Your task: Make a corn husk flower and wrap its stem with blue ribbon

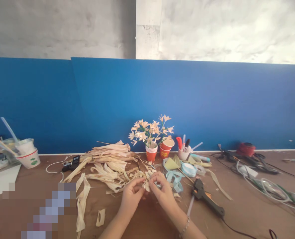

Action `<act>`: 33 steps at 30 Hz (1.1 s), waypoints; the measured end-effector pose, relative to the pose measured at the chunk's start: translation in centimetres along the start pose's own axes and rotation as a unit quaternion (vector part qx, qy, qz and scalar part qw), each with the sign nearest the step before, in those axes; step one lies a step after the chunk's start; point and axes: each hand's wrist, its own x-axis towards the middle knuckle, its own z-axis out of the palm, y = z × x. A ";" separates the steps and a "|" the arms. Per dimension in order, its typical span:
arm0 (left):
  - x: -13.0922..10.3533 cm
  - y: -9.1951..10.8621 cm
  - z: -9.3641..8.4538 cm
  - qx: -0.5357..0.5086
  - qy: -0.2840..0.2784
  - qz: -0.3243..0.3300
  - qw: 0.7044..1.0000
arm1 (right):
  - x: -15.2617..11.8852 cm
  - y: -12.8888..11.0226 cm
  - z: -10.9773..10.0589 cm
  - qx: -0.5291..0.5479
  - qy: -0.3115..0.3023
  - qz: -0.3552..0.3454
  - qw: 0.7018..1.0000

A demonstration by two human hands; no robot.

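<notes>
My left hand (133, 195) and my right hand (163, 192) meet above the front middle of the table, thumbs and fingertips pinched. Between them is a small piece of pale dried husk (147, 184), partly covered by my fingers; its exact shape is hard to make out. Just beyond my hands lies a spread pile of dried corn husks (107, 166), with small scraps around it. Behind, pale husk flowers (147, 129) on green stems stand in a stack of red and white paper cups (151, 154).
To the right lie a black glue gun (208, 199) with its cord, light blue ribbon (174, 179) and tangled cables (269, 189). A small white cup (184, 154) holds pens. At left stands a white cup (30, 158) with straws. A blue partition (187, 96) closes the back.
</notes>
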 end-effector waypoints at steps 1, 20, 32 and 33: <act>0.0 0.0 0.0 0.002 -0.003 -0.003 1.000 | 0.1 0.1 -0.1 -0.003 0.003 0.002 1.000; -0.2 0.0 -0.2 -0.078 0.005 -0.072 0.994 | -0.3 0.3 -0.1 -0.170 -0.013 -0.120 0.978; 0.0 0.6 -0.8 -0.071 0.000 -0.084 0.994 | 0.9 0.7 -4.0 -0.468 -0.137 0.142 0.862; 0.1 0.6 -0.9 -0.070 0.004 -0.079 0.994 | 0.8 0.6 -4.1 -0.485 -0.153 0.156 0.847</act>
